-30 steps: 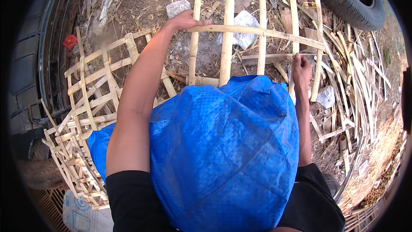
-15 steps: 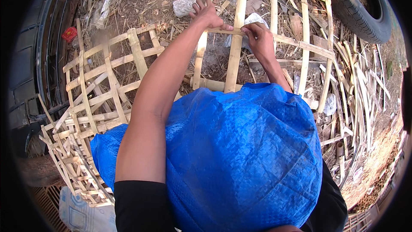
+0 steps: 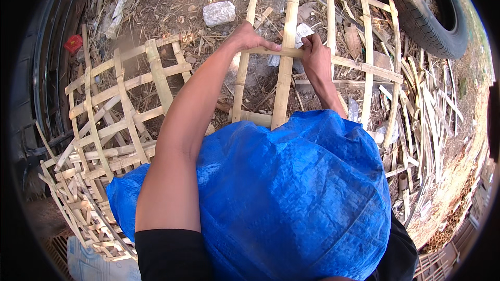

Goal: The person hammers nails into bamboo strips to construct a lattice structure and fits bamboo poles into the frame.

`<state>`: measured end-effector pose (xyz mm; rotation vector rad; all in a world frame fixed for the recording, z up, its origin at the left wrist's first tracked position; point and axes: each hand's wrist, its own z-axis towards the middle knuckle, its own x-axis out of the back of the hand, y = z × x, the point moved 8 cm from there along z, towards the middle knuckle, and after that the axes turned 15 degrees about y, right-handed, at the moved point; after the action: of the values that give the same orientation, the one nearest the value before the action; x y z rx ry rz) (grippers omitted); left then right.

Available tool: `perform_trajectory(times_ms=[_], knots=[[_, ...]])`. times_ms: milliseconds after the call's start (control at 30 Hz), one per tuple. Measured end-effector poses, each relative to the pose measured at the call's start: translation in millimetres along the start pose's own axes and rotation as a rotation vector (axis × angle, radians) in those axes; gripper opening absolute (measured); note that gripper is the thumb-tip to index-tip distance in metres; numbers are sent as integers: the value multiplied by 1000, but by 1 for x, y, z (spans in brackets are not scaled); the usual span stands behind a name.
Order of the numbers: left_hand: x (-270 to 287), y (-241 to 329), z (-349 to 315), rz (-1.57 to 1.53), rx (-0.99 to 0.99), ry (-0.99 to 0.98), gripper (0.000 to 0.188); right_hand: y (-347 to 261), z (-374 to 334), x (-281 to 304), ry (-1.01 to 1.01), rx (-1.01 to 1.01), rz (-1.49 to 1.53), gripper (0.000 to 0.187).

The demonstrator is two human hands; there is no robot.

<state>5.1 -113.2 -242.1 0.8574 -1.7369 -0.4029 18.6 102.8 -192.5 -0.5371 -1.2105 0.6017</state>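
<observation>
Two hands (image 3: 246, 38) (image 3: 317, 61) along one crosspiece (image 3: 349, 63), frame's left edge (image 3: 240, 86) close, gaps (image 3: 262, 80) below

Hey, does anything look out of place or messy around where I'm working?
Mostly the loose strips to the right of the bamboo lattice: they lie jumbled at differing angles, unlike its orderly criss-cross. The tyre at the upper right also seems an odd neighbour for it.

A dark tyre (image 3: 436, 35) is lying at the upper right, a pale block (image 3: 219, 14) is resting on littered brown soil (image 3: 174, 6), a small red object (image 3: 73, 43) is sitting farther left, whitish plastic (image 3: 115, 20) is lying between those two, and a light-blue panel (image 3: 99, 266) is showing at lower left
</observation>
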Motion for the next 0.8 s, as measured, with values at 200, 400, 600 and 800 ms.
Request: perform_trajectory(times_ms=[200,400,600,800], knots=[[-6,-22,-11,48,14,55,122,-7,-13,6,-29,-51,73,23],[-2,-2,-18,137,121,-59,166,-7,-12,78,230,172,-6,12],[7,-16,-19,125,138,80,165,92,-2,228,656,-147,-520,25],[-1,-20,-15,55,114,55,160,194,-7,235,489,-653,-116,46]])
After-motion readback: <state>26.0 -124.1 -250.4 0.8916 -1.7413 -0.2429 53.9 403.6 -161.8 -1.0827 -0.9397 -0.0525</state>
